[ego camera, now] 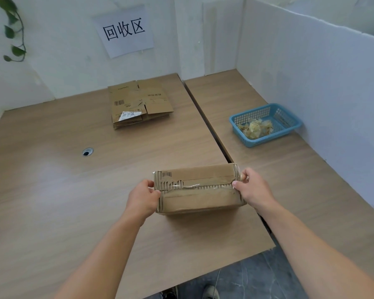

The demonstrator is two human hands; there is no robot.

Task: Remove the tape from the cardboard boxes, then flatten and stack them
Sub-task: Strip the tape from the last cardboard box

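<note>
A closed brown cardboard box (198,198) stands on the wooden table (52,190) in front of me. Clear tape (194,185) runs along its top seam, partly torn, with exposed corrugation beside it. My left hand (144,198) grips the box's left end, thumb on top. My right hand (252,188) holds the right end, and its thumb and forefinger pinch at the tape's right end. A stack of flattened boxes (138,104) lies at the back of the table.
A blue plastic basket (266,124) with crumpled used tape sits on the right table by a white partition (311,72). A narrow gap (207,124) separates the two tables. A cable hole (87,151) is at the left. A paper sign hangs on the wall.
</note>
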